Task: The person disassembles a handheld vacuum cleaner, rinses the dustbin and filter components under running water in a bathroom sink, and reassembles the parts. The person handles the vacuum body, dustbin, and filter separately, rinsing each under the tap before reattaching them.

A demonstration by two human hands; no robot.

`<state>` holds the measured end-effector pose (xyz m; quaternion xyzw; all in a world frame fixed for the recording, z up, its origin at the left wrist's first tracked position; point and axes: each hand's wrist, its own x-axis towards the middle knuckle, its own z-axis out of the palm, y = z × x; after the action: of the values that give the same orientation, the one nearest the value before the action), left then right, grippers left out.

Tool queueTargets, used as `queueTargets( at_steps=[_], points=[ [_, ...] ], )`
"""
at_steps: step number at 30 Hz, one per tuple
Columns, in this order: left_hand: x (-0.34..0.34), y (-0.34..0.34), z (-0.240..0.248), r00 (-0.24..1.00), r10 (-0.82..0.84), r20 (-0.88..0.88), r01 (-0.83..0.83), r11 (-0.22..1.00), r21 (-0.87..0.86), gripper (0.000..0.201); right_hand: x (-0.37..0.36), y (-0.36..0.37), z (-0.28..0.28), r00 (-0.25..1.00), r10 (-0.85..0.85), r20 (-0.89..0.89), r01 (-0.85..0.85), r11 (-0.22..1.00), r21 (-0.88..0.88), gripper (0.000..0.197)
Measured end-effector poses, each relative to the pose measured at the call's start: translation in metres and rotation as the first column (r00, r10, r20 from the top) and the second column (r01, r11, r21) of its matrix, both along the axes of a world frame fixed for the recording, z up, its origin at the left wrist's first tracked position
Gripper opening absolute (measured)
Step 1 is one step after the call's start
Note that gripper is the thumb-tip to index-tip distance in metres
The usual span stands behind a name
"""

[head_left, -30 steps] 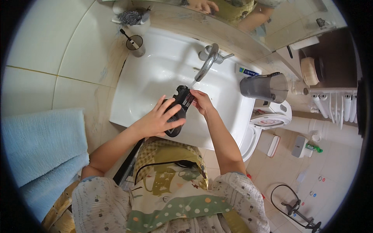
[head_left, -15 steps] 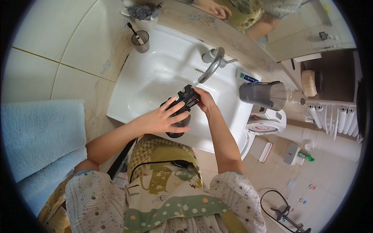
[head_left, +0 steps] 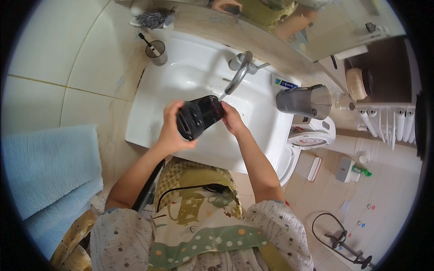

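Observation:
Over the white sink (head_left: pixel 147 115) I hold a glossy black plastic housing (head_left: pixel 201 116), tilted, whose exact kind I cannot make out. My left hand (head_left: pixel 172 131) wraps around its lower left end, with the thumb along the near side. My right hand (head_left: pixel 233 120) grips the upper right end; its fingertips are partly hidden behind the housing. A thin stream of water runs from the chrome faucet (head_left: pixel 239 77) onto or right beside that upper end.
A cup (head_left: pixel 157 53) with a toothbrush stands at the sink's far left corner. On the right rim are a toothpaste box (head_left: pixel 285 82) and a grey translucent bin (head_left: pixel 304 101). A blue towel (head_left: pixel 52 167) hangs at left; a toilet (head_left: pixel 289 158) stands right of the sink.
My left hand has gone from lying spread over the housing to gripping its left end. The housing has turned, its slotted grille no longer showing plainly. My right hand keeps its hold.

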<state>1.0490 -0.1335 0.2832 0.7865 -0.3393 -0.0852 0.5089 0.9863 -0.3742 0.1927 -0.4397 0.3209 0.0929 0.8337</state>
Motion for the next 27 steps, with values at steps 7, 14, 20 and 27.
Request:
queueTargets(
  at_steps=[7, 14, 20, 27],
  points=[
    [-0.009, 0.007, -0.034, 0.336, 0.27, -0.902, -0.648, 0.762, -0.013, 0.099, 0.0, -0.003, -0.008, 0.993, -0.116, 0.012, 0.116, 0.985, -0.131, 0.041],
    [-0.005, 0.016, -0.05, -0.082, 0.099, -0.992, -0.678, 0.724, 0.129, 0.08, -0.02, 0.013, -0.025, 0.982, -0.18, -0.051, 0.182, 0.983, 0.033, 0.031],
    [-0.008, 0.003, -0.033, -0.229, 0.024, -0.973, -0.646, 0.744, 0.171, 0.08, -0.026, 0.011, -0.007, 0.983, -0.166, 0.084, 0.172, 0.983, -0.069, 0.034],
    [-0.011, -0.011, -0.017, -0.186, 0.109, -0.976, -0.622, 0.756, 0.203, 0.08, -0.014, 0.009, -0.025, 0.977, -0.168, 0.134, 0.195, 0.954, -0.226, 0.035]
  ],
)
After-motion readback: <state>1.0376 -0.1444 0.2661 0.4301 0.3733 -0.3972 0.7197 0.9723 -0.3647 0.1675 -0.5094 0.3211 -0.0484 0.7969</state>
